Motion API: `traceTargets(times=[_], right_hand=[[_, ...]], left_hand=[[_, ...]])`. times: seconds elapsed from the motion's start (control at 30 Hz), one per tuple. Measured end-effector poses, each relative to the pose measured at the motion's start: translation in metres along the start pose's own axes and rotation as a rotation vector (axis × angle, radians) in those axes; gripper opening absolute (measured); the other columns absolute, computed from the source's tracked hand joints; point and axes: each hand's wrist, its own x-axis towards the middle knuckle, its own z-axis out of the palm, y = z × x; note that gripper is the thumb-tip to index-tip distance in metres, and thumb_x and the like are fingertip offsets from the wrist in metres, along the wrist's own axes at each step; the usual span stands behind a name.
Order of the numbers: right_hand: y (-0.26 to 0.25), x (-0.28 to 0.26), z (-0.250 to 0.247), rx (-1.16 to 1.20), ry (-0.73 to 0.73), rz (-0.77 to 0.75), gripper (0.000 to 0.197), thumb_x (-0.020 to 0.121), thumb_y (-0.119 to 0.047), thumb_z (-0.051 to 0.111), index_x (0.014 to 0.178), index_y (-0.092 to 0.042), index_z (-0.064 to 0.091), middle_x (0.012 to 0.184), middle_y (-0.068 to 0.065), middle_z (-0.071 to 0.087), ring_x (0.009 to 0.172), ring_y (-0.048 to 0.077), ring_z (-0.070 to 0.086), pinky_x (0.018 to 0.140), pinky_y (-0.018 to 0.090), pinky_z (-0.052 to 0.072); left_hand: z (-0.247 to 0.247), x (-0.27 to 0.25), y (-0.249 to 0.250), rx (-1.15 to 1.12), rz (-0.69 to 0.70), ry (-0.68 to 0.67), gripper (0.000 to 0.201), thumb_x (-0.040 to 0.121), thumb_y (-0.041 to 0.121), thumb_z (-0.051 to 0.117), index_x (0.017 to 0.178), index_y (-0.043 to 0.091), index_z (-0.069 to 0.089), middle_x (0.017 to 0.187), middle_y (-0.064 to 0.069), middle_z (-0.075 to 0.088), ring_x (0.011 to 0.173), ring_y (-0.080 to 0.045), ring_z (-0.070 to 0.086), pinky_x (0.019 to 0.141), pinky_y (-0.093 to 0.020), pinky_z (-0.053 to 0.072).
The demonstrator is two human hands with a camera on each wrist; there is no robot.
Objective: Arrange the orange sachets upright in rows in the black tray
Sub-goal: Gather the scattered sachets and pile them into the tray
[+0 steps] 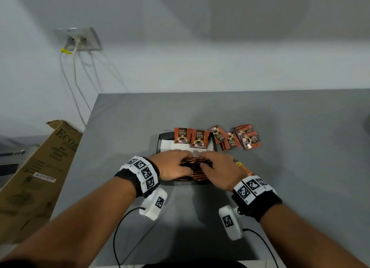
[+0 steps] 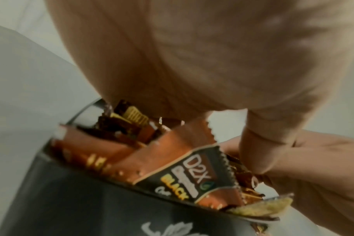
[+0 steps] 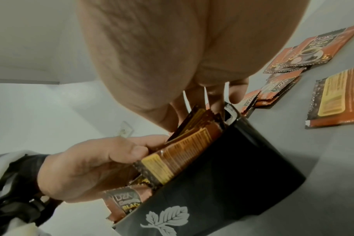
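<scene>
A black tray (image 1: 160, 139) with a leaf print (image 3: 168, 218) sits mid-table. Two orange sachets (image 1: 190, 138) stand upright at its far end, on white paper lining (image 1: 170, 144). The near half holds a packed row of sachets (image 1: 197, 172) on edge. My left hand (image 1: 184, 163) grips that row from the left, thumb (image 2: 259, 143) pressing down on it. From the right, my right hand (image 1: 206, 161) holds the same row, fingers (image 3: 210, 99) reaching down behind it. Several loose sachets (image 1: 238, 139) lie flat to the right of the tray.
One more sachet (image 3: 337, 99) lies back-up on the grey table beside my right wrist. A cardboard box (image 1: 40, 167) leans against the table's left edge. A wall socket (image 1: 80, 39) with cables hangs behind. Wrist camera cables trail near the front edge.
</scene>
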Motion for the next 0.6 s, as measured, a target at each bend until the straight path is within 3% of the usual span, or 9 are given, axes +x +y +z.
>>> traceTargets(times=[0.07,0.23,0.4,0.5,0.6], right_hand=[[0.000,0.000,0.003,-0.046,0.019,-0.017,0.036,0.100,-0.030,0.046,0.134,-0.028,0.058,0.118,-0.005,0.067,0.110,0.018,0.059,0.104,0.049,0.043],[0.002,0.001,0.008,-0.060,0.044,-0.023,0.043,0.097,-0.038,0.044,0.138,-0.031,0.054,0.129,-0.007,0.064,0.119,0.017,0.055,0.106,0.051,0.040],[0.005,-0.004,-0.003,-0.015,0.104,-0.001,0.042,0.098,-0.036,0.051,0.138,-0.025,0.054,0.135,-0.003,0.061,0.126,0.018,0.050,0.110,0.049,0.038],[0.018,-0.010,-0.027,0.064,0.201,0.042,0.039,0.096,-0.025,0.059,0.134,-0.024,0.058,0.130,-0.005,0.062,0.120,0.015,0.054,0.108,0.038,0.042],[0.045,-0.024,-0.053,0.109,0.295,0.189,0.036,0.095,-0.020,0.060,0.131,-0.021,0.062,0.119,-0.005,0.063,0.100,0.010,0.056,0.088,0.023,0.040]], left_hand=[[0.002,0.000,0.000,-0.003,0.007,0.021,0.058,0.088,0.051,0.058,0.141,0.029,0.046,0.131,0.001,0.060,0.113,-0.018,0.057,0.099,-0.036,0.047],[0.003,-0.002,-0.001,0.001,0.007,0.042,0.063,0.085,0.054,0.058,0.141,0.027,0.046,0.132,0.000,0.060,0.113,-0.019,0.057,0.099,-0.037,0.048],[0.004,-0.003,0.000,0.018,-0.004,0.071,0.072,0.088,0.058,0.058,0.150,0.028,0.035,0.146,-0.001,0.051,0.127,-0.019,0.051,0.106,-0.033,0.042],[0.004,-0.002,0.002,-0.007,-0.024,0.090,0.078,0.083,0.071,0.052,0.148,0.031,0.038,0.149,0.002,0.048,0.132,-0.020,0.048,0.110,-0.037,0.039],[0.002,-0.002,0.017,-0.028,0.050,0.245,0.074,0.080,0.078,0.040,0.137,0.032,0.048,0.137,0.005,0.055,0.125,-0.017,0.050,0.106,-0.043,0.041]])
